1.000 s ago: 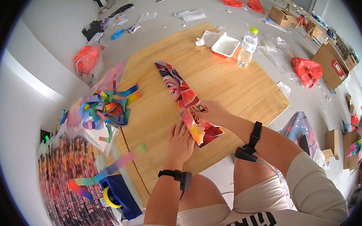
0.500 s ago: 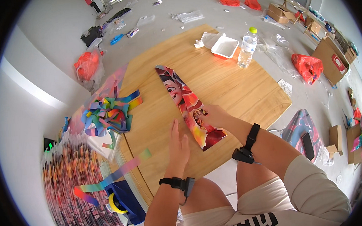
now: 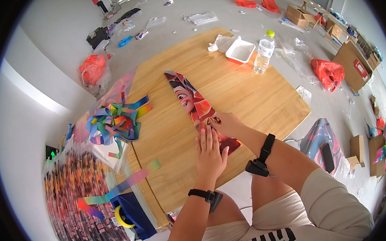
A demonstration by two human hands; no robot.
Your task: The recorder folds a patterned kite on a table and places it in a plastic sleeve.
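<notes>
Printed strip: your glossy printed strip [image 3: 193,104] lies slantwise on the wooden table [image 3: 257,99], its narrow end far and to the left, its broader end near and to the right, close to the near edge.
Left hand: your left hand [image 3: 210,153] lies palm down over the near part, fingers stretched toward the far side, almost side by side, thumb apart to the right. Press evenly through the whole finger pads, since single tips would probably dent the sheet.
Right hand: your right hand [image 3: 229,124] sits at the strip's right edge, fingers curled in. I cannot tell whether they pinch the sheet or only rest on it; a light touch should be enough to stop it sliding.
Under the palm: any fold or join there is hidden, so feel for a lifted edge before putting weight on it.
Direction: stroke along the strip's length rather than across it; a sideways push would likely skew it.
Far end: neither hand holds it, so watch that it does not swing.
Left side: the rainbow ribbons [image 3: 114,121] and blue tape dispenser [image 3: 136,216] sit well apart from your hands; let your left elbow pass clear.
Far right: the bottle [image 3: 264,53] and white tray [image 3: 241,50] leave you room.
</notes>
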